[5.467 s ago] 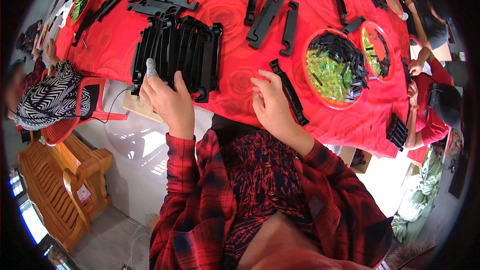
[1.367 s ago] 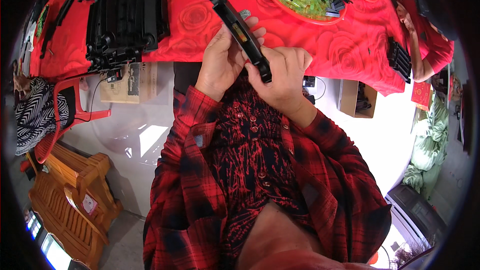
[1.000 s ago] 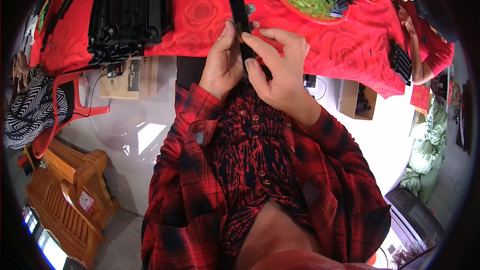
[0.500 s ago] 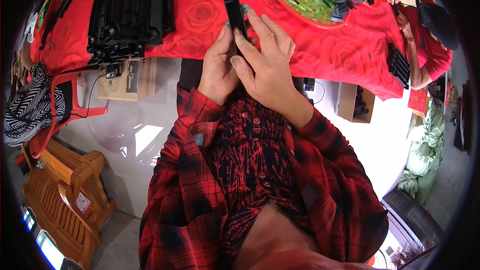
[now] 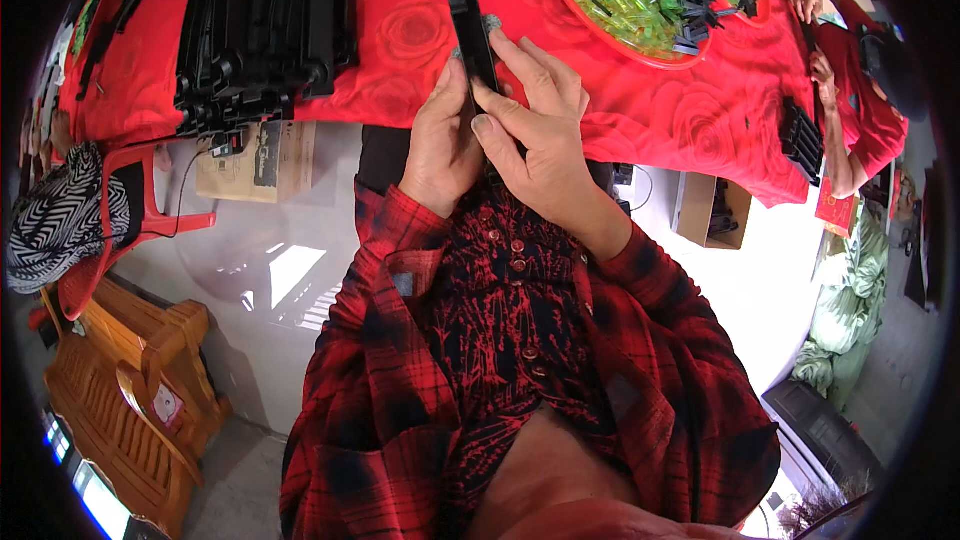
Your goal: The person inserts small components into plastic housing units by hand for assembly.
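Between my hands, over the table's near edge, stands a long, narrow black plastic piece point(image 5: 468, 15), its far end pointing away from me. My left hand point(image 5: 440, 145) is closed around its lower left side. On the other side, my right hand point(image 5: 545, 140) grips it, thumb and index finger pressed to its near part. Something grey shows at fingertips on both sides of the piece. My palms hide its lower end. To the left lies a stack of similar long black plastic parts point(image 5: 262, 25).
A red basin point(image 5: 672, 62) holds green-yellow translucent pieces and small black parts; another stands behind it. Red rose-patterned cloth point(image 5: 410, 35) covers the table. At the far right sits a co-worker point(image 5: 865, 105). A red plastic chair point(image 5: 150, 205) and cardboard box point(image 5: 262, 165) stand at left.
The view has shifted slightly, so the table things appear a little lower and farther right. My right fingers have moved slightly along the black piece, which stays in both hands.
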Demonstrator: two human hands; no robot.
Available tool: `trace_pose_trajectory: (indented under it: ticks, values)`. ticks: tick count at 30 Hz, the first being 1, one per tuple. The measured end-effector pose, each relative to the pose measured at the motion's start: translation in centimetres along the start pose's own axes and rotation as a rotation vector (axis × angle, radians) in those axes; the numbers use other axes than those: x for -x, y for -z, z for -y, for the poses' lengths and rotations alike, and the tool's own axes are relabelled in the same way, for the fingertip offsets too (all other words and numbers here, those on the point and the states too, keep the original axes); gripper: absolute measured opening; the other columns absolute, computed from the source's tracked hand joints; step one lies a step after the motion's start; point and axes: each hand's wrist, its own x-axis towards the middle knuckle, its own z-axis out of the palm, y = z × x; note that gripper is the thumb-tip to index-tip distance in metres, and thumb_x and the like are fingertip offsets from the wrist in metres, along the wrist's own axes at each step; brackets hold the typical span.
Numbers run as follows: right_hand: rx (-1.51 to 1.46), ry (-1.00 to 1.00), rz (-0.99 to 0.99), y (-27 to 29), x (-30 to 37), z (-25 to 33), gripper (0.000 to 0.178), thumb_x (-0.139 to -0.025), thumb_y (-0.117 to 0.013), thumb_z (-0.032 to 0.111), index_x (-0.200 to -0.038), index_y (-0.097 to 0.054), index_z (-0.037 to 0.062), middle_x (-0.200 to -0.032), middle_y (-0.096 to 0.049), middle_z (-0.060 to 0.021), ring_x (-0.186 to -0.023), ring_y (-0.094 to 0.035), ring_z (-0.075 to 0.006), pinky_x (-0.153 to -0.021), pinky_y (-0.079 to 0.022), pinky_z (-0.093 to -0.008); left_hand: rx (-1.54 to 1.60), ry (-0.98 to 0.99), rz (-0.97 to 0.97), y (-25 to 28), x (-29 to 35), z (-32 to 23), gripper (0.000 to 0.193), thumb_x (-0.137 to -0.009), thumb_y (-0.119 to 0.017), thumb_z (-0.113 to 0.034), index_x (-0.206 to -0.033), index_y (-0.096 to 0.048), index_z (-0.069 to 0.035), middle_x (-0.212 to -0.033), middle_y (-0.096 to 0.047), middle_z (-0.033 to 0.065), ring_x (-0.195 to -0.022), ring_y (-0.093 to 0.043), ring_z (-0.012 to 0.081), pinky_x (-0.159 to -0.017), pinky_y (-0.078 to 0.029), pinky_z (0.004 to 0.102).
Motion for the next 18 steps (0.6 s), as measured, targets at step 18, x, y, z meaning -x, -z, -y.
trace_pose_trajectory:
  ticks: [18]
  values:
    - [-0.285,-0.116,0.110,0.1,0.7,-1.1,0.033,-0.090,-0.065,0.017,-0.120,-0.067,0.0026,-0.154,-0.038,-0.0165,-0.136,-0.034,-0.0350,-0.112,-0.023,-0.0481,-0.287,-0.080,-0.050,-0.4,0.2,0.0,0.039,-0.107,-0.041,-0.035,-0.137,-0.050,-0.011,-0.121,-0.061,0.0065,-0.115,-0.057,0.0198,-0.101,-0.046,0.0376]
